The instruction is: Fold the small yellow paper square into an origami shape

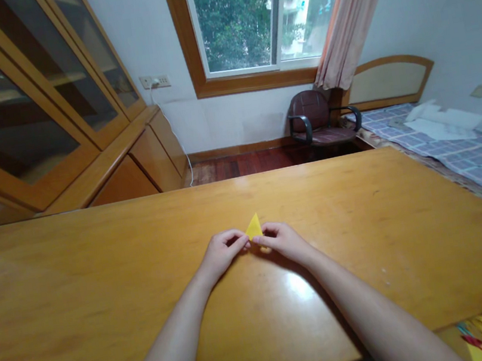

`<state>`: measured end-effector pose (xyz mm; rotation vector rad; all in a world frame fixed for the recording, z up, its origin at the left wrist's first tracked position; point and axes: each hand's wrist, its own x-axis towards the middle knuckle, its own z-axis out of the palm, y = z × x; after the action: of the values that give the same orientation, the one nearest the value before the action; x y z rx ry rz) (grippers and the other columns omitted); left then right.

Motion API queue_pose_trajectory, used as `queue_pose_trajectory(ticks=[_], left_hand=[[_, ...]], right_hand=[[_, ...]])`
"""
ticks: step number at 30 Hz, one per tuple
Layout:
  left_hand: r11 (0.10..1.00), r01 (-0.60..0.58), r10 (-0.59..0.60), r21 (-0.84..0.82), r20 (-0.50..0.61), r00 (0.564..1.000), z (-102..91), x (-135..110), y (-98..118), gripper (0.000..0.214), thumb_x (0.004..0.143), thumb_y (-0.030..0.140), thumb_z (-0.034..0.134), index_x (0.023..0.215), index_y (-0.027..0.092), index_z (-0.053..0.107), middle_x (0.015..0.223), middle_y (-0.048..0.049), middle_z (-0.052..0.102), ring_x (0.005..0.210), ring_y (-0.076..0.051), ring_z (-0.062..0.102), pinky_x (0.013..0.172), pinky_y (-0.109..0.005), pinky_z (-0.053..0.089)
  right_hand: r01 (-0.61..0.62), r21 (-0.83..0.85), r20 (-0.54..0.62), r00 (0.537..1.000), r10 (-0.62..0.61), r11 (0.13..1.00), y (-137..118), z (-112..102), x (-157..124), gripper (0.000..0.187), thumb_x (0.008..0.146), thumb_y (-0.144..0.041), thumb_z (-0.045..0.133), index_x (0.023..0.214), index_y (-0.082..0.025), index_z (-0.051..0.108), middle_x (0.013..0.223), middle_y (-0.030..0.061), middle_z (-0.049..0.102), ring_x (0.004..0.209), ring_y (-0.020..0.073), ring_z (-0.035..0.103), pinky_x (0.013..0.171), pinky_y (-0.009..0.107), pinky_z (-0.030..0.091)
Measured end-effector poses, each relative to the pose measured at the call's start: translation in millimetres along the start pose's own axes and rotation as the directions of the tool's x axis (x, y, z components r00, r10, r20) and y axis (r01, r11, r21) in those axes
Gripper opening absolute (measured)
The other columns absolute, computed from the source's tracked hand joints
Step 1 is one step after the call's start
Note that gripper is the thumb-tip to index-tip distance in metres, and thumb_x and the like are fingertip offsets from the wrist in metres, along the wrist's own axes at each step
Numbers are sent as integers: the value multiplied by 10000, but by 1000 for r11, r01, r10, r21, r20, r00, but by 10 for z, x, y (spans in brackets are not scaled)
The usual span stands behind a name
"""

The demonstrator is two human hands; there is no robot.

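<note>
Glossy wooden table (104, 297), window (239, 18) beyond

We find the wood shining toward the near edge. Between there and the far edge, our left hand (222, 252) and right hand (286, 239) pinch a yellow paper (254, 225), thumbs and fingers clamped on its base. We see a small, sharp triangle, tip toward the far edge. Past that stands a maroon armchair (311, 114).
</note>
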<state>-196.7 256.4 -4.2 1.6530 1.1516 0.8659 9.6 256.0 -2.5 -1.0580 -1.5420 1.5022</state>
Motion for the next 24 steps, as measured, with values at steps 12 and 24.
queue_pose_trajectory(ticks=[12,24], left_hand=[[973,48,-84,-226,-153,985,-43,14,-14,234,789,385,686,737,157,703,716,-34,705,646,-145,605,646,-242,471],[952,39,-114,-302,-235,965,-79,26,-18,258,773,407,708,724,155,679,725,-38,700,668,-151,610,672,-254,480]], right_hand=[[-75,28,-70,995,77,997,51,-40,32,330,736,-456,722,802,-133,718,735,42,696,659,146,581,625,252,409],[-33,57,-118,992,40,998,26,-75,37,361,796,-495,660,794,-138,711,782,59,720,663,139,580,637,250,427]])
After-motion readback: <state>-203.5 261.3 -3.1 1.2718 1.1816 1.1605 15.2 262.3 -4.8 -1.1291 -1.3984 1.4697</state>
